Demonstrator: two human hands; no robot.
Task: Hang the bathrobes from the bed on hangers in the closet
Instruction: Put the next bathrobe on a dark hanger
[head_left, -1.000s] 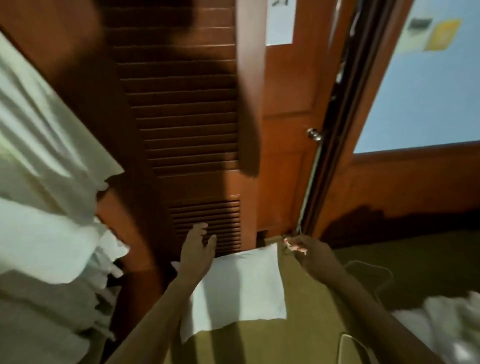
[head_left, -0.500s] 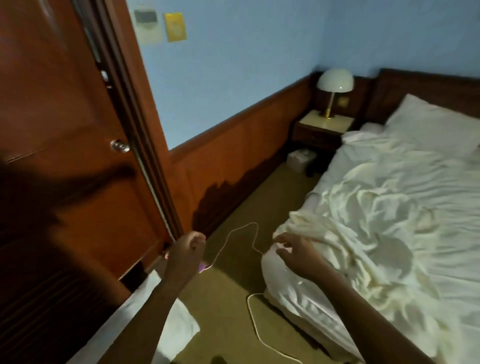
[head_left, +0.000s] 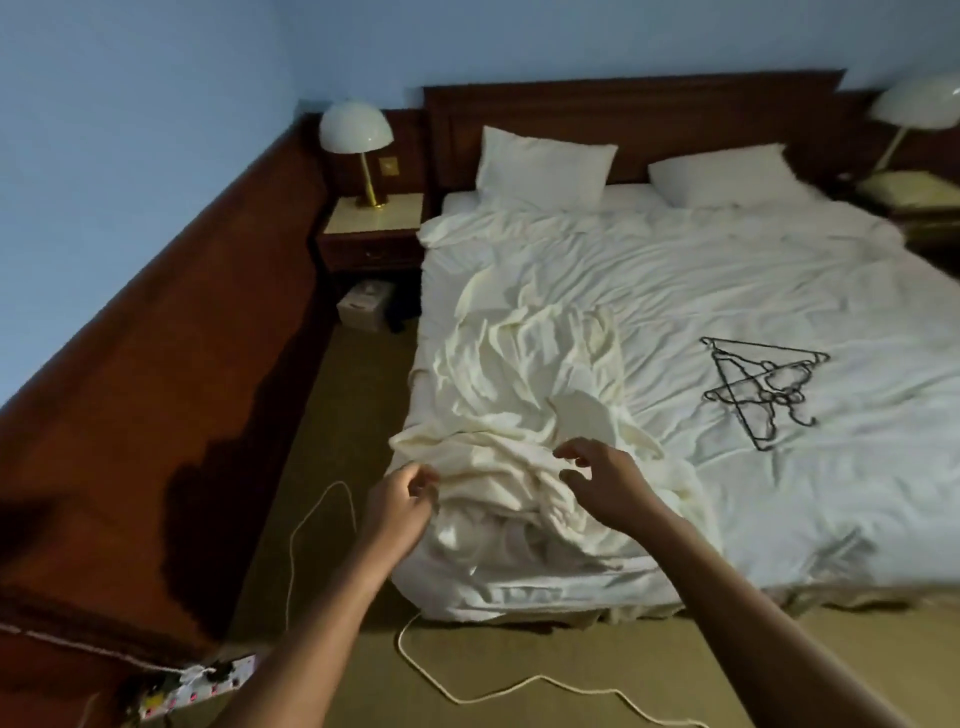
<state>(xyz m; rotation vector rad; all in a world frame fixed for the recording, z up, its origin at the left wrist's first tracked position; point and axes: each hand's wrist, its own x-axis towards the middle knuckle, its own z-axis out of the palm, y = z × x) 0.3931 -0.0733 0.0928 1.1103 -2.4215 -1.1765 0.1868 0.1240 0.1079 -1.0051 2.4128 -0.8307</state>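
Bathrobes (head_left: 519, 389) lie heaped along the bed's (head_left: 727, 260) near-left edge, directly beneath both hands. Right hand (head_left: 597, 478) hovers half-open, empty; left hand (head_left: 402, 499) curls at the heap's edge, grip unclear.

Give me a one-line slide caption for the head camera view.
Left hand and right hand reach for crumpled cream bathrobes on the bed; black hangers lie farther right.

Your single view comes from a wide-angle camera on your head, looking forward and down. You stand on the olive-green carpet (head_left: 337, 415) at the foot corner of the wide bed with rumpled white sheets (head_left: 753, 291), facing along it toward the dark wooden headboard (head_left: 623, 104). That near corner lies close beneath the lens, where your left hand (head_left: 397, 501) and right hand (head_left: 605, 486) reach in from the bottom edge. The white dome-shaded brass lamp (head_left: 356, 137) stands well off, upper left.
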